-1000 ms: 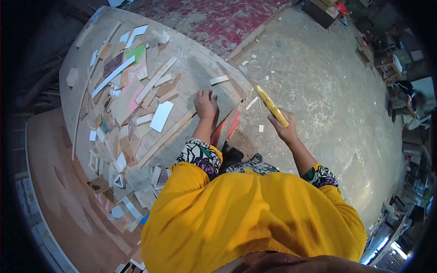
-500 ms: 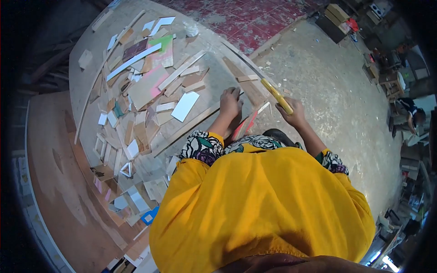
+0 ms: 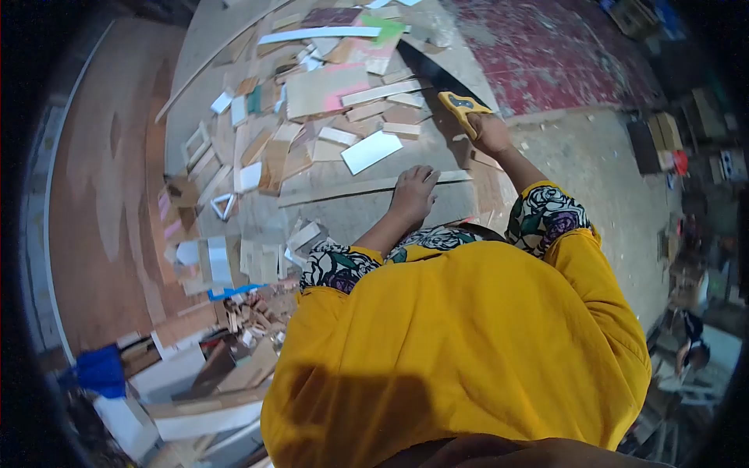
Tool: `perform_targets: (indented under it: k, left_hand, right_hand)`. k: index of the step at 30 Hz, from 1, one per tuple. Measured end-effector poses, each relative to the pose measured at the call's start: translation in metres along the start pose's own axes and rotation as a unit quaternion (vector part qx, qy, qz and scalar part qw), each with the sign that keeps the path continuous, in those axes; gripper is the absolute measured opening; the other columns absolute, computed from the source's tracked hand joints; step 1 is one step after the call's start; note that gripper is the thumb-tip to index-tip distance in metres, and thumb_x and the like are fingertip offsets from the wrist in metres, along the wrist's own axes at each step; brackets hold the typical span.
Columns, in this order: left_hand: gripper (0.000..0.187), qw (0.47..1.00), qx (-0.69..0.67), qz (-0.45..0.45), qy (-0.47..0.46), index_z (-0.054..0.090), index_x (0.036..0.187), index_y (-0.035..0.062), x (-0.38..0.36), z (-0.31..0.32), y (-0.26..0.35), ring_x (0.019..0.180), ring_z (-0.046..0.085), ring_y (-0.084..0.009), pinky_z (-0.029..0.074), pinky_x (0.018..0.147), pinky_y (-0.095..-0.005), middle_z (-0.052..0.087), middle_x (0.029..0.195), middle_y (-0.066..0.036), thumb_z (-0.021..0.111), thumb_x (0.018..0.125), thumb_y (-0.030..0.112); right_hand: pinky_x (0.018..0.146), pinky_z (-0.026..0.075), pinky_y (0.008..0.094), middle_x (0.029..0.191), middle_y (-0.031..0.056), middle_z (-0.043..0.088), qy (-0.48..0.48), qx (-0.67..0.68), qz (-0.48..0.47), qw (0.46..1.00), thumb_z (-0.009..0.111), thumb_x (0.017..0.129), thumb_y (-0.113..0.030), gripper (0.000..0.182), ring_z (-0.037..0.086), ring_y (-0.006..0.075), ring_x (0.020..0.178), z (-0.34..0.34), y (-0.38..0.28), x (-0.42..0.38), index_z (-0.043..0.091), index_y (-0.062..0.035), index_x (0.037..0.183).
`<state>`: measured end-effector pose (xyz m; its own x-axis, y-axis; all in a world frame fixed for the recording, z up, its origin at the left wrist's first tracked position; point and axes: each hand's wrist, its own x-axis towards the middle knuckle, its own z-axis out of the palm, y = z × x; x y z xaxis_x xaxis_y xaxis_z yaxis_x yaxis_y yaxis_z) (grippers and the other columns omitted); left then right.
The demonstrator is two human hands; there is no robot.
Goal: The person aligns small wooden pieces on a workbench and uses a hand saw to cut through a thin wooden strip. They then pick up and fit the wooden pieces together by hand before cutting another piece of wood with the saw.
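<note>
My left hand (image 3: 413, 193) lies over a long, narrow wooden strip (image 3: 343, 190), its fingers curled across the top near the strip's right end. My right hand (image 3: 490, 134) is wrapped around the yellow handle of a hand saw (image 3: 466, 107). The saw's dark blade points up and left, above the right side of the worktable, apart from the strip. Just beyond my left hand lies a white-faced board offcut (image 3: 372, 152).
Several wood offcuts, such as a pink-edged board (image 3: 324, 90), cover the worktable (image 3: 312, 178). A brown plywood sheet (image 3: 109, 195) is at the left. Scrap boards (image 3: 207, 413) are piled at lower left. A person (image 3: 693, 343) is at far right.
The view has turned. The saw has tilted, so its broad blade side now shows instead of its edge. My left hand now sits farther in from the strip's end.
</note>
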<state>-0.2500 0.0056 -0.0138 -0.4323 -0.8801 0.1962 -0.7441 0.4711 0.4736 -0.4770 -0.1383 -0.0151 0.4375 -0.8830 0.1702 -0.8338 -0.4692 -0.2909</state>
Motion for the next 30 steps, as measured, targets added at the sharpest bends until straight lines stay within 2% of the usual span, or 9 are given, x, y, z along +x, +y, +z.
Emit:
perform_targets:
  k: [3,4,7,9,12,19,23,25,30]
  left_hand:
    - [0.047,0.999,0.006,-0.037,-0.007,0.054,0.115,0.0074,-0.003,0.002,-0.003,0.111,0.045,-0.0289,0.035,0.094,-0.0416,0.051,0.114,-0.012,0.066,0.070,0.015]
    - [0.045,0.999,-0.001,-0.046,-0.007,0.055,0.114,0.0075,-0.002,0.004,-0.004,0.110,0.046,-0.0287,0.035,0.093,-0.0413,0.052,0.113,-0.011,0.066,0.070,0.016]
    - [0.041,0.998,-0.031,-0.055,0.024,0.060,0.105,0.0058,0.003,0.007,-0.007,0.102,0.050,-0.0316,0.039,0.089,-0.0410,0.056,0.104,-0.013,0.068,0.066,0.014]
    - [0.034,0.997,-0.039,-0.051,0.033,0.062,0.100,0.0067,0.007,0.006,-0.005,0.097,0.051,-0.0313,0.041,0.085,-0.0407,0.057,0.100,-0.012,0.068,0.067,0.013]
    - [0.028,0.996,-0.035,-0.074,0.046,0.064,0.094,0.0060,0.012,0.009,-0.007,0.092,0.052,-0.0293,0.042,0.080,-0.0391,0.057,0.095,-0.011,0.068,0.067,0.013]
    - [0.026,0.995,-0.029,-0.075,0.056,0.065,0.093,0.0087,0.014,0.015,-0.012,0.092,0.052,-0.0278,0.042,0.080,-0.0390,0.058,0.093,-0.007,0.067,0.068,0.018]
    - [0.027,0.992,-0.069,-0.083,0.057,0.065,0.093,0.0089,0.013,0.012,-0.011,0.091,0.052,-0.0294,0.041,0.081,-0.0398,0.058,0.093,-0.008,0.065,0.068,0.018]
    - [0.028,0.993,-0.070,-0.081,0.052,0.065,0.094,0.0076,0.014,0.009,-0.010,0.091,0.051,-0.0306,0.041,0.081,-0.0401,0.058,0.093,-0.011,0.066,0.068,0.018]
    - [0.031,0.994,-0.063,-0.078,0.040,0.065,0.096,0.0071,0.015,0.009,-0.011,0.094,0.052,-0.0317,0.042,0.083,-0.0404,0.058,0.096,-0.013,0.067,0.068,0.020]
  right_hand:
    - [0.071,0.046,0.0441,0.091,0.0208,0.059,0.026,0.050,-0.099,0.993,0.061,0.073,-0.018,0.018,0.057,0.0367,0.085,0.015,-0.004,0.022,0.054,-0.0063,0.086]
    - [0.076,0.045,0.0427,0.095,0.0232,0.056,-0.068,0.060,-0.079,0.993,0.064,0.070,-0.016,0.025,0.056,0.0375,0.089,0.011,-0.012,0.030,0.055,-0.0053,0.091]
    - [0.077,0.046,0.0414,0.093,0.0209,0.056,-0.060,0.111,-0.134,0.983,0.065,0.069,-0.019,0.030,0.056,0.0369,0.087,-0.016,-0.023,0.037,0.057,-0.0061,0.095]
    - [0.076,0.046,0.0409,0.096,0.0191,0.057,-0.050,0.088,-0.107,0.989,0.069,0.066,-0.024,0.039,0.057,0.0355,0.087,-0.021,-0.004,0.026,0.060,-0.0066,0.099]
    - [0.075,0.048,0.0421,0.101,0.0162,0.058,-0.204,0.004,0.089,0.975,0.075,0.057,-0.039,0.055,0.057,0.0322,0.094,-0.037,0.013,-0.017,0.062,-0.0112,0.102]
    - [0.068,0.048,0.0390,0.083,0.0109,0.057,-0.050,0.129,0.044,0.989,0.068,0.064,-0.017,0.021,0.057,0.0304,0.081,-0.010,0.015,-0.087,0.061,-0.0110,0.083]
    - [0.069,0.047,0.0370,0.084,0.0095,0.058,-0.039,0.190,0.030,0.981,0.067,0.068,-0.013,0.024,0.057,0.0287,0.081,-0.013,-0.010,-0.089,0.064,-0.0091,0.091]
    - [0.069,0.047,0.0363,0.082,0.0079,0.059,-0.026,0.163,-0.060,0.984,0.065,0.068,-0.010,0.019,0.057,0.0281,0.080,-0.013,-0.030,-0.082,0.065,-0.0100,0.087]
    - [0.071,0.047,0.0369,0.085,0.0093,0.060,-0.065,0.098,-0.060,0.991,0.066,0.067,-0.013,0.022,0.057,0.0278,0.083,0.010,-0.048,-0.077,0.065,-0.0123,0.089]
